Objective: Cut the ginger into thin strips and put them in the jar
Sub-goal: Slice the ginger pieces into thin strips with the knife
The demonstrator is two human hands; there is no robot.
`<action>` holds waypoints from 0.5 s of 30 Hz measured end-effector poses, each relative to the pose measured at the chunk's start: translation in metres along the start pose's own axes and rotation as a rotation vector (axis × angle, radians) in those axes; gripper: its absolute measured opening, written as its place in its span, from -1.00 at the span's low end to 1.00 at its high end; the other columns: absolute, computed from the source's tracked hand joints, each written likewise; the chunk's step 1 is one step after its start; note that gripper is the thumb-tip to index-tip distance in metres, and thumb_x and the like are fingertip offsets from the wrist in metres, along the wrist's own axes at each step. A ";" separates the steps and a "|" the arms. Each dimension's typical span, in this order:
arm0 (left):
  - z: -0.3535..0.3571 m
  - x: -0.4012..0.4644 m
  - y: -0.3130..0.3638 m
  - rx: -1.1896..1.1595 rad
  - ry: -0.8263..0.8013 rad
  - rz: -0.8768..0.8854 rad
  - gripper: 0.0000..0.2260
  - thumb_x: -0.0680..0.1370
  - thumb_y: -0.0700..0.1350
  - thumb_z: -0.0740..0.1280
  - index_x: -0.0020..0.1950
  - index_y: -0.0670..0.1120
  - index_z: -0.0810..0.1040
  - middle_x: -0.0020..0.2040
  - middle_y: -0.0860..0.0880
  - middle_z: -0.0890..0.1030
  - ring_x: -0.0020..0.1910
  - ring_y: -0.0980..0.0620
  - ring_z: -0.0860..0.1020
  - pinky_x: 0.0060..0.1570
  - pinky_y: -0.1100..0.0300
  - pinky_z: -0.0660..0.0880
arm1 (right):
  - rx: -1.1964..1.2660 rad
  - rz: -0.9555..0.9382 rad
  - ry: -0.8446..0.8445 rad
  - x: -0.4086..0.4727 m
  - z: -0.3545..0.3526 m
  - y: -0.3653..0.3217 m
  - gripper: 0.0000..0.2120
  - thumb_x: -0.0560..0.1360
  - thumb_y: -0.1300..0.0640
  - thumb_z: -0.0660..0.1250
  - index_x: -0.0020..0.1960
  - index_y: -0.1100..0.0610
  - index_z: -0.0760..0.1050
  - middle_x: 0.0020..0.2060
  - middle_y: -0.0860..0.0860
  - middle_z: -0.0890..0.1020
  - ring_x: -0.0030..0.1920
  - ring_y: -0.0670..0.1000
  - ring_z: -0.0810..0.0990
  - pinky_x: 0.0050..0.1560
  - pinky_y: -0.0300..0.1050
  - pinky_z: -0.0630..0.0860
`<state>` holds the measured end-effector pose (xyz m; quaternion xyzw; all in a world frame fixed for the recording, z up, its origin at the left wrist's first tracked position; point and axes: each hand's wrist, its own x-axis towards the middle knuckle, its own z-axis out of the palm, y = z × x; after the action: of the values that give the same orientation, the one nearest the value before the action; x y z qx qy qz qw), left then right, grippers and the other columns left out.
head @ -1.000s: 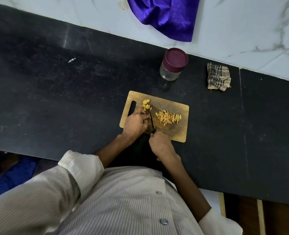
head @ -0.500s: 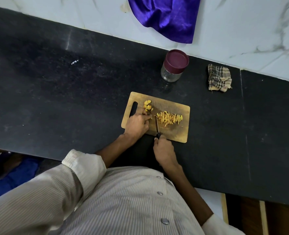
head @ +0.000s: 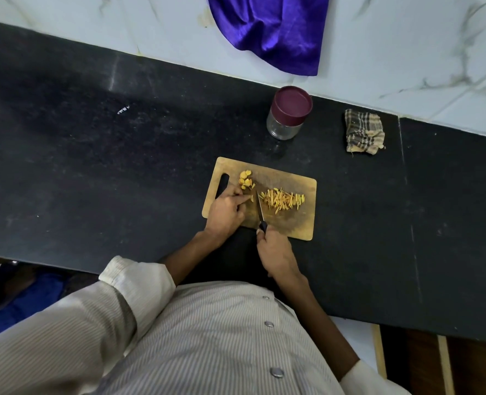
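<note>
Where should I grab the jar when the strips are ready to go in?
Grip the jar round its clear glass body below the maroon lid, coming from the near side over the cutting board. It stands upright and capped, free all round, and the wall behind it probably blocks a far-side approach.

The knife in the right hand has shifted from beside the ginger slices toward the pile of strips. Its blade now rests between the left hand's fingers and that pile.
</note>
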<state>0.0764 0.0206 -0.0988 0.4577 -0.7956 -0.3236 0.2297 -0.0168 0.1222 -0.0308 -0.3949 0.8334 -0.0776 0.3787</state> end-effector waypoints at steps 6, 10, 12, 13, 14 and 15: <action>0.002 0.000 0.001 0.074 -0.031 -0.007 -0.67 0.46 -0.16 0.18 0.10 -0.20 0.65 0.06 -0.14 0.56 -0.11 -0.13 0.60 -0.12 -0.03 0.59 | -0.012 -0.023 -0.027 0.002 0.000 -0.003 -0.68 0.68 0.04 0.08 0.25 0.26 0.41 0.09 0.23 0.59 0.10 0.26 0.59 0.05 0.25 0.58; 0.002 0.000 0.002 0.104 -0.048 0.003 -0.71 0.49 -0.20 0.22 0.10 -0.20 0.65 0.09 -0.17 0.54 -0.13 -0.14 0.60 -0.15 -0.04 0.60 | -0.015 -0.007 -0.043 0.002 0.000 -0.004 -0.69 0.68 0.03 0.08 0.20 0.25 0.42 0.10 0.23 0.57 0.10 0.26 0.58 0.05 0.28 0.57; 0.001 0.000 0.001 0.108 -0.046 0.011 -0.75 0.49 -0.25 0.27 0.11 -0.21 0.65 0.09 -0.17 0.54 -0.12 -0.14 0.60 -0.14 -0.04 0.60 | -0.011 0.002 -0.055 0.001 -0.001 -0.004 -0.69 0.68 0.03 0.08 0.21 0.25 0.42 0.11 0.23 0.56 0.12 0.27 0.57 0.06 0.29 0.57; 0.001 0.000 0.001 0.110 -0.045 0.013 -0.76 0.49 -0.26 0.29 0.11 -0.21 0.65 0.09 -0.17 0.54 -0.12 -0.14 0.60 -0.15 -0.04 0.59 | -0.012 0.010 -0.062 0.002 -0.001 -0.005 -0.69 0.68 0.04 0.08 0.22 0.26 0.42 0.12 0.23 0.56 0.13 0.27 0.57 0.07 0.27 0.56; 0.001 0.001 0.001 0.113 -0.045 0.014 -0.77 0.49 -0.26 0.29 0.10 -0.21 0.65 0.08 -0.17 0.54 -0.13 -0.15 0.60 -0.16 -0.04 0.60 | -0.013 0.023 -0.073 0.003 -0.001 -0.006 -0.68 0.68 0.04 0.08 0.22 0.26 0.42 0.13 0.23 0.56 0.14 0.27 0.56 0.09 0.22 0.56; 0.002 0.001 0.001 0.115 -0.043 0.016 -0.77 0.48 -0.27 0.30 0.09 -0.21 0.65 0.07 -0.17 0.55 -0.14 -0.15 0.61 -0.17 -0.04 0.60 | -0.012 0.035 -0.085 0.004 -0.002 -0.008 -0.69 0.68 0.05 0.08 0.22 0.26 0.42 0.13 0.23 0.56 0.12 0.26 0.57 0.06 0.15 0.56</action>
<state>0.0744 0.0210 -0.0991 0.4566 -0.8213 -0.2853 0.1885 -0.0153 0.1134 -0.0281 -0.3856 0.8237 -0.0493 0.4127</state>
